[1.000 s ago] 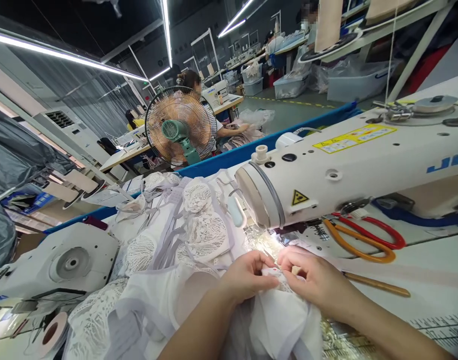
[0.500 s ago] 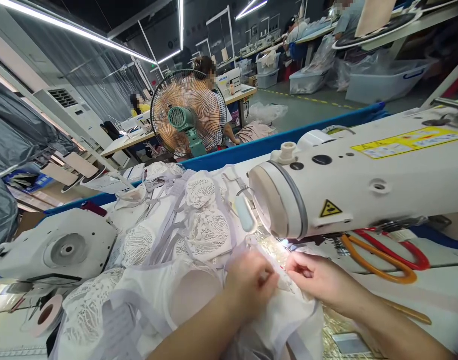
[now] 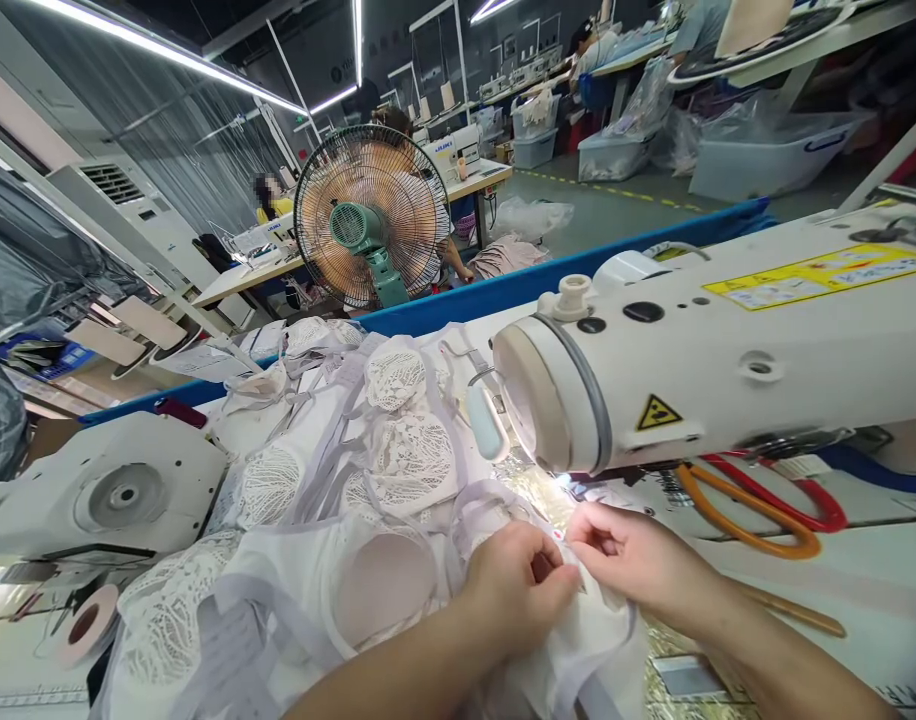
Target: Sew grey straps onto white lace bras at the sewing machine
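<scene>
Under the lit head of a white sewing machine [image 3: 675, 370], both my hands are at a white bra [image 3: 597, 630] with pale lilac edging. My left hand [image 3: 522, 585] is closed, its thumb and fingers pinched on the fabric. Just to its right, my right hand [image 3: 630, 550] pinches the same bra with thumb and forefinger. A small red-and-white spot shows between the hands. The needle area is hidden behind the machine head. More white lace bras [image 3: 409, 450] lie heaped to the left, touching the one in my hands.
Orange-handled scissors [image 3: 758, 520] and a red-handled tool [image 3: 803, 500] lie right of my hands. A second machine [image 3: 120, 490] stands at left, near a pink tape roll [image 3: 87, 625]. Behind the blue cloth edge [image 3: 458, 290] are a green fan [image 3: 372, 220] and people at other machines.
My left hand has moved slightly right and down, nearer to my right hand, and shows more sharply. The right hand keeps its pinch. The view has shifted a little.
</scene>
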Demonstrator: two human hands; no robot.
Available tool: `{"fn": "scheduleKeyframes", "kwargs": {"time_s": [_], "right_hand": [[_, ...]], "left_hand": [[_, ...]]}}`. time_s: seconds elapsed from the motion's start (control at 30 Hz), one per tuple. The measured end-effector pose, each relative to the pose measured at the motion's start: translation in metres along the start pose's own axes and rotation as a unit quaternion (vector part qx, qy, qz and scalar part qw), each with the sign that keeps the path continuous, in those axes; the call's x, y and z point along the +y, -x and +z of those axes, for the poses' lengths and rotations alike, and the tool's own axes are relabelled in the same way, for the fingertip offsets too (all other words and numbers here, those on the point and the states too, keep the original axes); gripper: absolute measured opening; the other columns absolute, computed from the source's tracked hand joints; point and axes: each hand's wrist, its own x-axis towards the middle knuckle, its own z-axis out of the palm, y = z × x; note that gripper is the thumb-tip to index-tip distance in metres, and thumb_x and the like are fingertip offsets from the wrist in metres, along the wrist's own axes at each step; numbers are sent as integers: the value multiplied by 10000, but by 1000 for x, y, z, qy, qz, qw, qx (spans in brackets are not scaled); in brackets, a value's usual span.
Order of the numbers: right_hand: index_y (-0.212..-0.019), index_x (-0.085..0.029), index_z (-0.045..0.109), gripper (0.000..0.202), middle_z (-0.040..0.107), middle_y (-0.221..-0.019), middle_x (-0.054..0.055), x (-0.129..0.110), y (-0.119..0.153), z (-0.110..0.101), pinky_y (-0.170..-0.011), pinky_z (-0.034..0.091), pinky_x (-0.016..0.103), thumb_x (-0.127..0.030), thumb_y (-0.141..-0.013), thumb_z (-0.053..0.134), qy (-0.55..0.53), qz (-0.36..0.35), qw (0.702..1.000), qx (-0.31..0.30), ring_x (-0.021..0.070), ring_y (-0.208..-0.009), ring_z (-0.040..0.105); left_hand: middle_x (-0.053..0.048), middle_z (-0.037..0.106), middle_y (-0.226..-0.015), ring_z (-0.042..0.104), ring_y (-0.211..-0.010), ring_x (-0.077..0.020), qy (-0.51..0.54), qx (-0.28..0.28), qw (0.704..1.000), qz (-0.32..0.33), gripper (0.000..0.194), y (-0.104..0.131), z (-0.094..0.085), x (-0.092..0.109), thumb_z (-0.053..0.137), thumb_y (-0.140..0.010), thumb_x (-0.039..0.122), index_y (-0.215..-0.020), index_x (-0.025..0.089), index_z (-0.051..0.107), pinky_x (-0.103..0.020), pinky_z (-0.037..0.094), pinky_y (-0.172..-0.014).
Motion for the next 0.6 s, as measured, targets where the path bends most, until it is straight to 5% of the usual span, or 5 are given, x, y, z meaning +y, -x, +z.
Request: {"fn": "scheduleKeyframes", "kwargs": {"time_s": [0.27, 0.6], "right_hand": [[-621, -218, 459, 89, 434, -537, -60, 1, 0, 0, -464, 303, 231, -281, -666, 503, 1, -6, 1000, 13, 108, -510, 392], [-630, -224, 452, 100, 424, -551, -59, 0, 0, 1, -469, 314, 227, -309, -666, 490, -14, 4, 1000, 13, 113, -521, 397]], "left_hand": [[31, 460, -554, 377, -524, -95, 88, -37, 995, -28, 119, -3, -4, 2, 568, -668, 229, -590, 169, 501, -237, 281, -502], [43, 426, -559, 356, -527, -90, 72, -61, 995, -23, 120, -3, -11, 6, 542, -687, 201, -600, 172, 466, -232, 270, -501]]}}
